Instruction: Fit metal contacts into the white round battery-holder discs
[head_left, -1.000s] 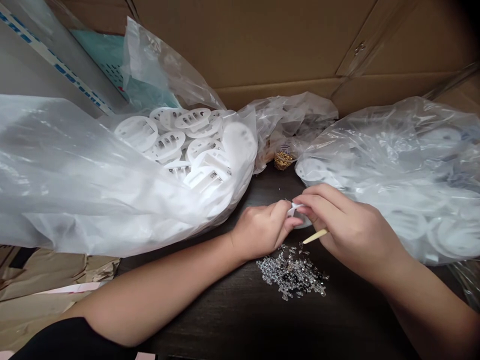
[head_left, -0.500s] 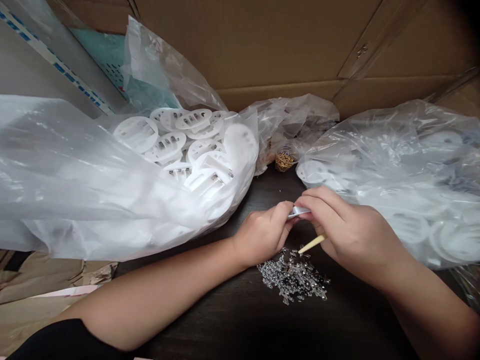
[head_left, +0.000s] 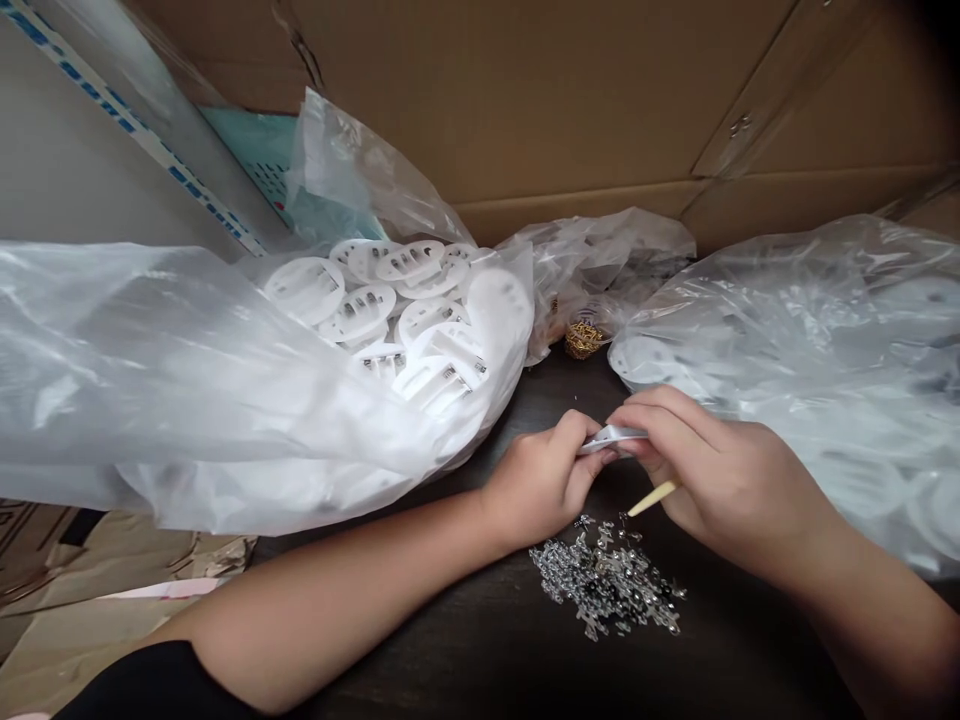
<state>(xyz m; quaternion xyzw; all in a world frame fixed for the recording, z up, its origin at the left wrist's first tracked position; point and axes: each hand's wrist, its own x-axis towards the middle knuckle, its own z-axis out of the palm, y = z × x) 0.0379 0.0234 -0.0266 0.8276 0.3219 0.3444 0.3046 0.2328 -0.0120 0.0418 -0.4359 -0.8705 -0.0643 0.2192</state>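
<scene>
Between my two hands is a white plastic disc (head_left: 616,436), seen nearly edge-on. My left hand (head_left: 541,478) pinches its left edge between thumb and fingers. My right hand (head_left: 701,465) has its fingers closed on the right side of the disc. A pale yellow stick (head_left: 652,497) also sticks out from under the right hand's fingers, its tip pointing down and left. Just below the hands lies a heap of small shiny metal and clear pieces (head_left: 607,580) on the dark table (head_left: 450,620). The fingertips' far sides are hidden.
A plastic bag (head_left: 225,400) at left holds several white slotted discs (head_left: 360,312). Another bag (head_left: 795,330) with white pieces lies at right. Gold-coloured small parts (head_left: 585,340) sit in plastic at the back. A cardboard wall (head_left: 525,100) stands behind.
The whole view has shifted, so everything appears slightly lower and to the right. More of the white disc shows between my hands. Both hands keep their hold.
</scene>
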